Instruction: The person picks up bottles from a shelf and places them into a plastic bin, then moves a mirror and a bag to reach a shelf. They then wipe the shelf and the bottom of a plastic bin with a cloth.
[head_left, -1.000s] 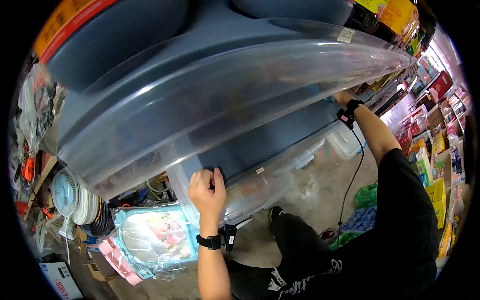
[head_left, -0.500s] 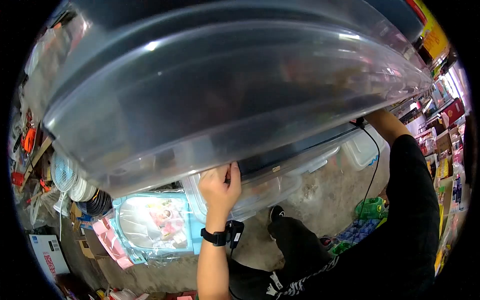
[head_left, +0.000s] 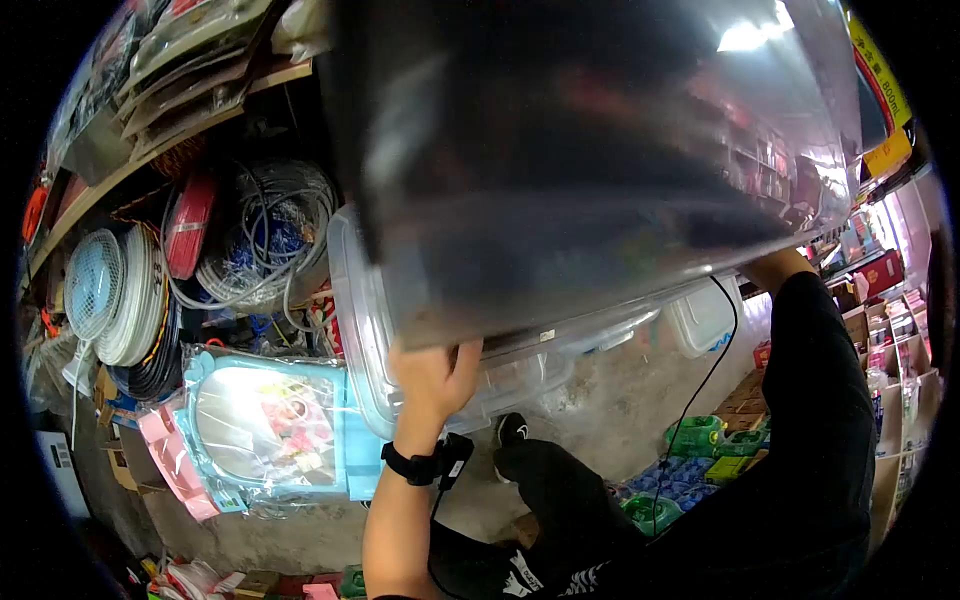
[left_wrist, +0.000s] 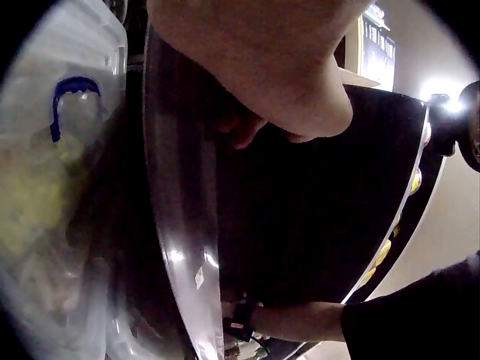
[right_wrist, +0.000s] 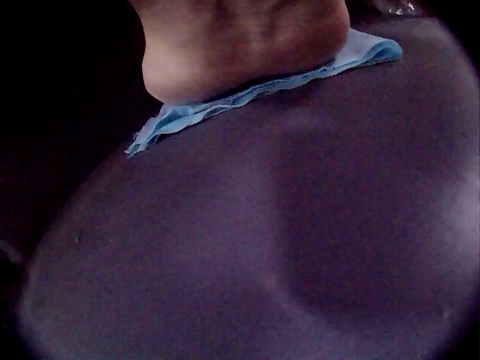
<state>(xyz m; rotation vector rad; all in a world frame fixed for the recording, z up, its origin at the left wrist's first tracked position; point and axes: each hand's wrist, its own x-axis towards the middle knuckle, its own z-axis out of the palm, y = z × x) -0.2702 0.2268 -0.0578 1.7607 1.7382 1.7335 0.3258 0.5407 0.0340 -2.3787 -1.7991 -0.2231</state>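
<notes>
A wide dark shelf board (left_wrist: 315, 202) has a clear plastic lip (left_wrist: 174, 202) along its edge, carrying a small pale sticker. My left hand (head_left: 435, 378) grips the board's near corner, thumb outside and fingers tucked behind the lip. Seen close in the right wrist view, my right hand (right_wrist: 247, 49) presses a light blue cloth (right_wrist: 184, 116) against a smooth dark surface (right_wrist: 187, 225). Its fingers are hidden, so I cannot tell how they lie. In the head view a dark, shiny clear-plastic cover (head_left: 600, 150) looms in front and hides this hand.
Clear plastic boxes (head_left: 358, 300) stand below the board. To the left are a blue tray in plastic wrap (head_left: 270, 425), a blue fan (head_left: 95, 285) and coiled hoses (head_left: 265, 235). Green bottles (head_left: 697, 432) sit on the floor near my legs; stocked shelves (head_left: 905, 340) line the right side.
The view has come closer to the cover, which now fills more of the upper part. My right hand has gone out of sight behind it. My left hand keeps its hold on the corner.
</notes>
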